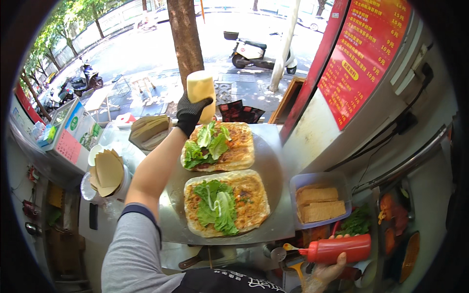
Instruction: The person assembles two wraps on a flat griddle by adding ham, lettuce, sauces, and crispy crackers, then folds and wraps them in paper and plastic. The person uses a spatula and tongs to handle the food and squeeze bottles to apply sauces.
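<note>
My left hand [191, 111], in a black glove, is closed around a squeeze bottle [201, 85] of pale yellow sauce. The bottle is held bottom-up above the back edge of the far flatbread [240, 149]; its tip is hard to make out. My right hand [328, 274] grips a red squeeze bottle [342, 248] lying sideways, its nozzle pointing left. Two browned flatbreads lie one behind the other on a round griddle [271, 163]. Lettuce leaves [206, 149] top the far one. On the near flatbread [255, 198], more lettuce [215, 210] carries a white streak of sauce.
A plastic tub [320, 181] of browned slabs stands right of the griddle. Paper bags [150, 133] and paper sleeves [106, 171] sit to the left. A wooden-handled scraper [198, 258] lies below the front edge. At right are trays of greens [355, 220] and other food.
</note>
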A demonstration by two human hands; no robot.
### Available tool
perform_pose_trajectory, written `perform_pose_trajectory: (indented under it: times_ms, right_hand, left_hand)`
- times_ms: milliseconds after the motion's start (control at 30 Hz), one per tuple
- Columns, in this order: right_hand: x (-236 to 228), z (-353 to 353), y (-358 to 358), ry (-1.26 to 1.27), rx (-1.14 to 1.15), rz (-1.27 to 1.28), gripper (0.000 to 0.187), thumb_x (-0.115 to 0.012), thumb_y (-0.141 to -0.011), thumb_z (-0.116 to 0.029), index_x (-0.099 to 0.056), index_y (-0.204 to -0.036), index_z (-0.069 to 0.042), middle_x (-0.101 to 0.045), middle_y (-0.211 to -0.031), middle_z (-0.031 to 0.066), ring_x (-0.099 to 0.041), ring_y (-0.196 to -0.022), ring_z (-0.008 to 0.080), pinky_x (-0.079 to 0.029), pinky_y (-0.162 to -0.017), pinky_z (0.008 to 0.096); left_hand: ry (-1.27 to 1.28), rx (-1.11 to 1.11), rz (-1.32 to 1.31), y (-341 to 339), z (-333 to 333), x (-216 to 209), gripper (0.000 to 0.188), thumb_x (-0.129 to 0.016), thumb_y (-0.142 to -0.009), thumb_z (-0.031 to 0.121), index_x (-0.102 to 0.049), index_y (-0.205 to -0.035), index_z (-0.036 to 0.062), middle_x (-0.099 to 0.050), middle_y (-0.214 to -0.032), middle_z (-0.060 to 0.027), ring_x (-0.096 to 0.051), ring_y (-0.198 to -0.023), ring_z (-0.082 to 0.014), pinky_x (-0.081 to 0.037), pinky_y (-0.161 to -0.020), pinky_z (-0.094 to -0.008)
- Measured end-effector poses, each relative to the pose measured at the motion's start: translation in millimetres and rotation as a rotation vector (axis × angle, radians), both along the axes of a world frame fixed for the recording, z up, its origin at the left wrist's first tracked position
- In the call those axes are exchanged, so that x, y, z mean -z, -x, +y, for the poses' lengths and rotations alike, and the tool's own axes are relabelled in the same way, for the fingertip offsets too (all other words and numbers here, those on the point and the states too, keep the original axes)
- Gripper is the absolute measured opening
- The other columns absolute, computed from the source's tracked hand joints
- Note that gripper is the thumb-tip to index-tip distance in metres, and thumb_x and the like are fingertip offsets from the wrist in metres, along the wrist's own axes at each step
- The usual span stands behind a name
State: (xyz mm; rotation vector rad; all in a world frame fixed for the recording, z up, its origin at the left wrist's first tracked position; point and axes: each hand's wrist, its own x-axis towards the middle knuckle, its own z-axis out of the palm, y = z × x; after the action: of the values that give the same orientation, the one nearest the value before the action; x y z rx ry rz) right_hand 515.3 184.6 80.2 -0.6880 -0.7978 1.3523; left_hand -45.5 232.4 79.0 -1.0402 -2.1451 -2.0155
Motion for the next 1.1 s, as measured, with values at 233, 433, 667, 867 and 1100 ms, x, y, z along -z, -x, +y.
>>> perform_pose_trajectory:
  times_ms: [233, 433, 667, 867, 1100]
  right_hand:
    - [-16.8, 6.4, 43.1, -0.093, -0.108, -0.005, 0.093, -0.075, -0.073, -0.030, -0.021, -0.145, -0.009, -0.047, -0.122, 0.0102, -0.051, -0.108, 0.0237, -0.042, -0.100, 0.0417]
    - [-28.3, 52.2, 166.4, -0.209, -0.516, 0.104, 0.086, -0.074, -0.072, -0.010, -0.027, -0.143, -0.008, -0.046, -0.126, 0.0090, -0.049, -0.115, 0.0251, -0.039, -0.105, 0.0458]
    - [-42.4, 85.6, 360.2, -0.453, -0.475, -0.046, 0.055, -0.079, -0.075, -0.009, -0.050, -0.121, -0.006, -0.061, -0.102, 0.0021, -0.059, -0.088, 0.0125, -0.050, -0.082, 0.0304]
    - [-1.6, 96.2, 452.1, -0.502, -0.604, -0.103, 0.060, -0.081, -0.072, -0.005, -0.051, -0.123, -0.007, -0.063, -0.106, 0.0032, -0.060, -0.094, 0.0135, -0.051, -0.084, 0.0302]
    - [-3.3, 94.0, 434.3, -0.604, -0.423, -0.410, 0.057, -0.083, -0.071, -0.015, -0.054, -0.120, -0.004, -0.067, -0.101, 0.0091, -0.064, -0.088, 0.0179, -0.054, -0.079, 0.0332]
  left_hand:
    - [-0.264, 0.010, -0.173, 0.2, -2.4, -0.1, 0.056, -0.082, -0.071, 0.025, -0.054, -0.113, 0.0011, -0.065, -0.103, -0.0122, -0.065, -0.089, -0.0229, -0.054, -0.078, -0.0337]
    - [-0.809, 0.162, -0.576, -20.6, -73.5, 1.4, 0.039, -0.073, -0.081, 0.009, -0.054, -0.115, 0.0058, -0.062, -0.103, -0.0065, -0.062, -0.093, -0.0189, -0.053, -0.081, -0.0341]
    - [-0.991, 0.193, -0.920, -91.8, -221.0, -3.3, 0.038, -0.057, -0.095, 0.033, -0.052, -0.121, 0.0059, -0.062, -0.115, -0.0094, -0.060, -0.107, -0.0235, -0.048, -0.095, -0.0403]
    - [-0.800, -0.022, -0.843, -139.6, -314.3, 26.9, 0.049, -0.057, -0.094, 0.038, -0.047, -0.125, 0.0021, -0.059, -0.114, -0.0154, -0.059, -0.106, -0.0282, -0.048, -0.094, -0.0420]
    - [-0.412, -0.195, -0.574, -167.1, -353.1, 33.3, 0.046, -0.054, -0.096, 0.038, -0.047, -0.121, 0.0008, -0.058, -0.111, -0.0155, -0.060, -0.100, -0.0266, -0.048, -0.091, -0.0396]
